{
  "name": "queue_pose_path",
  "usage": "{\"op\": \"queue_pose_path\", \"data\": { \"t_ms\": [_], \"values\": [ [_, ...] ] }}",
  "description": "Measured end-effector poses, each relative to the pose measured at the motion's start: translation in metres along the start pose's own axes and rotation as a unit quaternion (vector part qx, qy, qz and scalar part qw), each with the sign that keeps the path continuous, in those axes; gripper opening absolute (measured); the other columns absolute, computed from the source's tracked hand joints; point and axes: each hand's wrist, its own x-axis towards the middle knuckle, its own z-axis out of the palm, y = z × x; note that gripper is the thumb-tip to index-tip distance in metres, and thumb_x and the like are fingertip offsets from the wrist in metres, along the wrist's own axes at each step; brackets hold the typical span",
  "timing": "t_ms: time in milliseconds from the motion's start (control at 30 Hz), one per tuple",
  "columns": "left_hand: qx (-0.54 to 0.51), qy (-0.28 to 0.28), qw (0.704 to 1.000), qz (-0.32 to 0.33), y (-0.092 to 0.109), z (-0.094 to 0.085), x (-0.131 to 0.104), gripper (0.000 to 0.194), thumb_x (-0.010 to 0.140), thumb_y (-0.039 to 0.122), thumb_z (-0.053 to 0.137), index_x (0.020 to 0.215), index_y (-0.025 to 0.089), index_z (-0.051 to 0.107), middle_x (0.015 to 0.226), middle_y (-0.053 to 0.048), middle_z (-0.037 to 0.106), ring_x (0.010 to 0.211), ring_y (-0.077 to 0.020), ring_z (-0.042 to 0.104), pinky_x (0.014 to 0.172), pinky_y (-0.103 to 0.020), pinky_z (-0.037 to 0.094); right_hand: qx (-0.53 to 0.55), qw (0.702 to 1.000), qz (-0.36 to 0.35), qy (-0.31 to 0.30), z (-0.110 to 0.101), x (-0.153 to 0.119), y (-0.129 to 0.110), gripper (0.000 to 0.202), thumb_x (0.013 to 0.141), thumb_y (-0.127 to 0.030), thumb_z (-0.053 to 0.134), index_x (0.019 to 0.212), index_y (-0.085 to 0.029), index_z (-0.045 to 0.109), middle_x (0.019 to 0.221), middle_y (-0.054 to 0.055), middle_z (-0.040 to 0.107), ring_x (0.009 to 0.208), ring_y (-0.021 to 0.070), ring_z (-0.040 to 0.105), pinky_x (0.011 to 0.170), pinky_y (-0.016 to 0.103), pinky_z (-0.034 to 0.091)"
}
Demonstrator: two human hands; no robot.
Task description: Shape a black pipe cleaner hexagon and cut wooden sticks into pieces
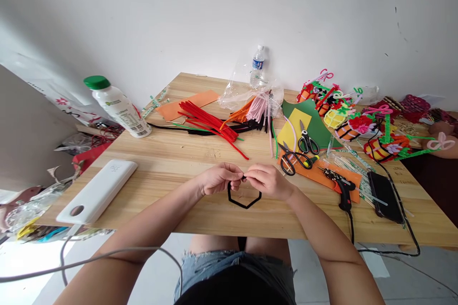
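The black pipe cleaner (244, 198) is bent into a six-sided loop just in front of the near edge of the table (186, 162). Its lower half hangs below the hands, and its two ends meet at the top. It looks very light and soft, a thin wire under fuzz that bends easily and likely holds a bend, so a pinch at the ends with thumb and forefinger seems the best grip; squeezing the sides would probably spoil the shape.

The left hand (218, 178) and right hand (269, 181) come together at the top of the loop. Both sets of fingertips are closed, pinching the wire ends where they join. The loop falls under and between the knuckles, and the rest of it is free of the fingers.

Left of the loop lies a white power bank (98, 190), and further back a white bottle with a green cap (118, 107). Right of the loop are a black glue gun (339, 186) and scissors (295, 159). Behind the loop lies a bundle of red pipe cleaners (209, 124).
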Motion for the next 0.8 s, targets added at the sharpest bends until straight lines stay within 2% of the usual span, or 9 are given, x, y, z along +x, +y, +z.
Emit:
{"op": "queue_pose_path", "data": {
  "t_ms": [167, 400, 467, 533, 600, 667, 733, 800],
  "values": [
    [0.027, 0.032, 0.999, 0.023, -0.005, 0.000, 0.001, 0.026, 0.062, 0.030, 0.081, 0.066, 0.008, 0.068, 0.050, -0.001, 0.057, 0.048, -0.0076, 0.048, 0.052, -0.022, 0.038, -0.035, 0.999, -0.007, -0.007, -0.001, 0.000, 0.000, 0.018, 0.091, -0.016, 0.046, 0.095, -0.018, 0.063, 0.087, 0.009, 0.066, 0.075, 0.0156, 0.062, 0.067, 0.026, 0.051],
    [0.028, 0.009, 1.000, 0.013, -0.002, 0.005, -0.002, 0.025, 0.061, 0.027, 0.080, 0.070, 0.009, 0.066, 0.053, -0.001, 0.059, 0.048, -0.0085, 0.052, 0.053, -0.023, 0.039, -0.021, 1.000, 0.007, 0.016, 0.001, 0.002, -0.003, 0.016, 0.090, -0.016, 0.046, 0.088, -0.019, 0.061, 0.081, 0.008, 0.065, 0.071, 0.0151, 0.059, 0.063, 0.026, 0.049],
    [0.074, 0.019, 0.997, 0.032, -0.001, 0.006, -0.003, 0.027, 0.062, 0.032, 0.079, 0.071, 0.010, 0.064, 0.052, -0.001, 0.058, 0.049, -0.0093, 0.052, 0.053, -0.023, 0.038, 0.015, 0.999, 0.035, 0.023, 0.002, 0.003, -0.005, 0.015, 0.089, -0.017, 0.047, 0.085, -0.019, 0.061, 0.079, 0.007, 0.063, 0.069, 0.0146, 0.058, 0.062, 0.025, 0.048],
    [0.165, 0.048, 0.982, 0.077, -0.002, 0.009, -0.004, 0.027, 0.068, 0.035, 0.073, 0.071, 0.012, 0.061, 0.053, -0.001, 0.057, 0.049, -0.0100, 0.051, 0.052, -0.023, 0.037, 0.056, 0.994, 0.082, 0.040, 0.003, 0.004, -0.007, 0.012, 0.086, -0.018, 0.049, 0.081, -0.019, 0.060, 0.075, 0.006, 0.061, 0.066, 0.0136, 0.055, 0.060, 0.025, 0.046],
    [0.289, 0.093, 0.938, 0.168, -0.003, 0.013, -0.005, 0.022, 0.074, 0.034, 0.067, 0.068, 0.014, 0.058, 0.060, -0.002, 0.057, 0.055, -0.0112, 0.051, 0.055, -0.023, 0.038, 0.098, 0.982, 0.155, 0.053, 0.004, 0.006, -0.009, 0.010, 0.083, -0.020, 0.053, 0.075, -0.018, 0.059, 0.071, 0.004, 0.060, 0.062, 0.0123, 0.052, 0.056, 0.024, 0.043],
    [0.403, 0.126, 0.864, 0.274, -0.006, 0.015, -0.007, 0.017, 0.078, 0.028, 0.061, 0.067, 0.016, 0.058, 0.071, -0.004, 0.056, 0.065, -0.0134, 0.052, 0.061, -0.025, 0.041, 0.161, 0.950, 0.261, 0.054, 0.005, 0.007, -0.011, 0.010, 0.078, -0.023, 0.057, 0.070, -0.018, 0.059, 0.065, 0.001, 0.057, 0.056, 0.0104, 0.048, 0.050, 0.023, 0.038],
    [0.479, 0.132, 0.797, 0.345, -0.011, 0.017, -0.009, 0.013, 0.081, 0.023, 0.057, 0.071, 0.017, 0.061, 0.079, -0.007, 0.055, 0.074, -0.0155, 0.052, 0.068, -0.027, 0.043, 0.260, 0.888, 0.378, 0.042, 0.006, 0.009, -0.011, 0.010, 0.074, -0.025, 0.059, 0.067, -0.017, 0.058, 0.056, -0.003, 0.053, 0.048, 0.0084, 0.045, 0.045, 0.021, 0.033],
    [0.521, 0.119, 0.763, 0.363, -0.015, 0.016, -0.010, 0.012, 0.084, 0.021, 0.052, 0.079, 0.017, 0.062, 0.084, -0.009, 0.055, 0.077, -0.0169, 0.052, 0.071, -0.029, 0.043, 0.376, 0.801, 0.464, 0.028, 0.007, 0.011, -0.010, 0.012, 0.069, -0.027, 0.060, 0.064, -0.017, 0.056, 0.047, -0.005, 0.049, 0.040, 0.0070, 0.041, 0.040, 0.020, 0.028]
  ]
}}
